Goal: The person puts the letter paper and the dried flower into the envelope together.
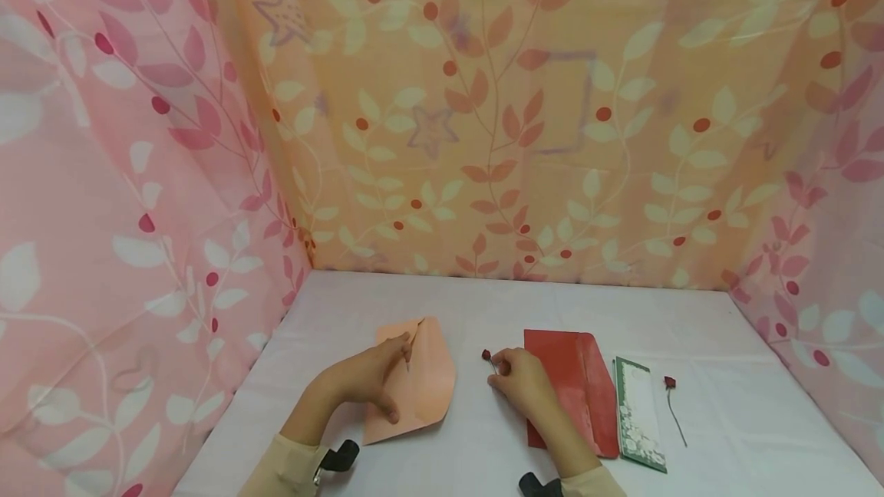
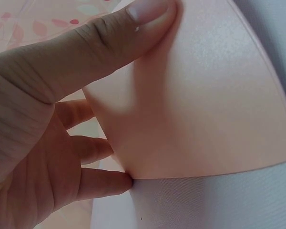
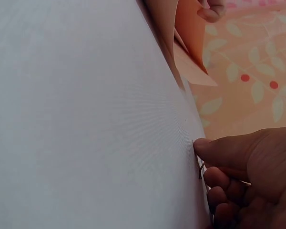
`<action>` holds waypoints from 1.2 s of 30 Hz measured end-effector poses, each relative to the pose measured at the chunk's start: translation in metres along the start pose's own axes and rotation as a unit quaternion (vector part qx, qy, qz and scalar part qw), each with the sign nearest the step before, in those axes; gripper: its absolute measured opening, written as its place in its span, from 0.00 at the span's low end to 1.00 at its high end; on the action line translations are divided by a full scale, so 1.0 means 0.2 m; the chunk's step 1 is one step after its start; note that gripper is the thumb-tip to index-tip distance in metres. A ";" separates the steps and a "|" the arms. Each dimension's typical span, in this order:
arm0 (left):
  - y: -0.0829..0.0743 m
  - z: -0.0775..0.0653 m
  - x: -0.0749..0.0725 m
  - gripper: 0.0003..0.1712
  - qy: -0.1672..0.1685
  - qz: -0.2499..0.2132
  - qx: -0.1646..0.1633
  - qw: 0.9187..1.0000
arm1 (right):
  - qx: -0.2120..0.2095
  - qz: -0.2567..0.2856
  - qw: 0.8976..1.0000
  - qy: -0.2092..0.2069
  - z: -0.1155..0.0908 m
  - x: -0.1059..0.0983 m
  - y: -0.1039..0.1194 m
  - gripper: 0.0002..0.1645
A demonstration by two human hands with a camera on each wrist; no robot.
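Note:
My left hand (image 1: 366, 382) holds a peach envelope (image 1: 431, 382) near the middle of the table. In the left wrist view its thumb lies across the envelope's face (image 2: 214, 109), and the other fingers reach behind the edge. The envelope's mouth gapes slightly in the right wrist view. To the right, my right hand (image 1: 521, 382) pinches a small red rose (image 1: 486, 355) by its thin stem, the bloom pointing away from me. Only a bit of the stem (image 3: 200, 171) shows between thumb and fingers in the right wrist view.
A red envelope (image 1: 562, 382) lies beneath and beside my right forearm. Right of it are a green-bordered floral card (image 1: 638, 413) and a second red rose with a thin stem (image 1: 670, 383). Patterned cloth walls (image 1: 483, 136) stand around the white table (image 1: 518, 301).

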State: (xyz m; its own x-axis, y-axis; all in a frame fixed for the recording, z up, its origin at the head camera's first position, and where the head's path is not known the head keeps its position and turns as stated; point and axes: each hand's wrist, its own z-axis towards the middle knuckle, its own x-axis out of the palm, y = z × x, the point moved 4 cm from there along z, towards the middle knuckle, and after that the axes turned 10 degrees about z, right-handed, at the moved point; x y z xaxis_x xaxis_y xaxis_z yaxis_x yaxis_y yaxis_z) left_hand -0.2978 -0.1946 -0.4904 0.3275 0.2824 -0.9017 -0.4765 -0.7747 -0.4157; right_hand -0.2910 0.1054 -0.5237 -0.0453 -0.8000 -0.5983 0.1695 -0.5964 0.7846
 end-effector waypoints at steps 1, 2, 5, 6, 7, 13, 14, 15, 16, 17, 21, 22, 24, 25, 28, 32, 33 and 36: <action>0.00 0.00 0.00 0.78 0.000 -0.001 -0.001 1.000 | -0.001 -0.002 1.000 0.000 0.00 0.00 0.00 0.12; 0.00 0.00 0.00 0.78 0.000 -0.001 -0.001 1.000 | -0.005 -0.003 1.000 -0.002 0.00 0.00 0.00 0.12; 0.01 0.01 0.01 0.78 0.001 0.001 -0.002 1.000 | -0.003 -0.004 1.000 -0.013 0.00 0.01 0.00 0.09; 0.01 0.01 0.01 0.78 0.000 0.001 -0.001 1.000 | -0.001 -0.005 1.000 -0.016 0.00 0.01 -0.01 0.09; 0.01 0.01 0.01 0.78 0.000 0.002 0.000 1.000 | 0.001 -0.005 1.000 -0.020 0.00 0.01 -0.01 0.08; 0.01 0.01 0.01 0.81 0.000 0.003 0.000 1.000 | 0.014 -0.013 0.999 -0.031 0.00 0.01 0.00 0.07; 0.01 0.01 0.01 0.81 0.001 0.004 -0.001 1.000 | 0.017 -0.015 0.999 -0.032 0.00 0.01 0.00 0.08; 0.01 0.01 0.01 0.81 0.001 0.002 -0.002 1.000 | 0.017 -0.015 0.999 -0.033 0.00 0.01 0.00 0.08; 0.01 0.01 0.01 0.81 0.001 0.001 -0.003 1.000 | 0.019 -0.014 0.999 -0.034 0.00 0.01 0.00 0.08; 0.01 0.01 0.01 0.81 0.000 -0.001 -0.003 1.000 | 0.020 -0.011 0.999 -0.035 0.00 0.01 0.01 0.09; 0.01 0.02 0.01 0.82 -0.003 -0.006 0.001 1.000 | 0.020 0.005 0.999 -0.044 0.00 0.00 0.03 0.10; 0.01 0.02 0.01 0.82 -0.005 -0.006 0.003 1.000 | 0.023 0.010 0.999 -0.044 0.00 -0.01 0.03 0.10; 0.01 0.02 0.01 0.82 -0.007 -0.004 0.006 1.000 | 0.020 0.020 0.999 -0.045 0.00 -0.01 0.04 0.10; 0.01 0.02 0.01 0.82 -0.007 -0.004 0.007 1.000 | 0.021 0.027 0.998 -0.045 0.00 -0.02 0.05 0.10; 0.02 0.03 0.01 0.82 -0.008 0.000 0.007 1.000 | 0.029 0.048 0.998 -0.038 0.01 -0.02 0.06 0.09; 0.02 0.02 0.01 0.81 -0.005 0.001 0.006 1.000 | 0.038 0.078 0.996 -0.029 0.01 -0.02 0.07 0.10; 0.01 0.02 0.00 0.81 -0.004 -0.001 0.006 1.000 | 0.040 0.084 0.995 -0.027 0.01 -0.01 0.07 0.10; 0.00 0.00 0.00 0.81 -0.002 -0.011 0.004 1.000 | 0.040 0.098 0.994 -0.025 0.01 -0.01 0.07 0.11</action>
State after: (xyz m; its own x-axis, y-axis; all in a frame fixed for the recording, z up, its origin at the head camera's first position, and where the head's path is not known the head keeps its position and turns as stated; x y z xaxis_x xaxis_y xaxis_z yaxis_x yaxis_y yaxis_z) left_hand -0.2984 -0.1945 -0.4916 0.3346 0.3024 -0.8925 -0.4753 -0.7637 -0.4369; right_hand -0.2901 0.0987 -0.5117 -0.0675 -0.9028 -0.4248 0.1009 -0.4298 0.8973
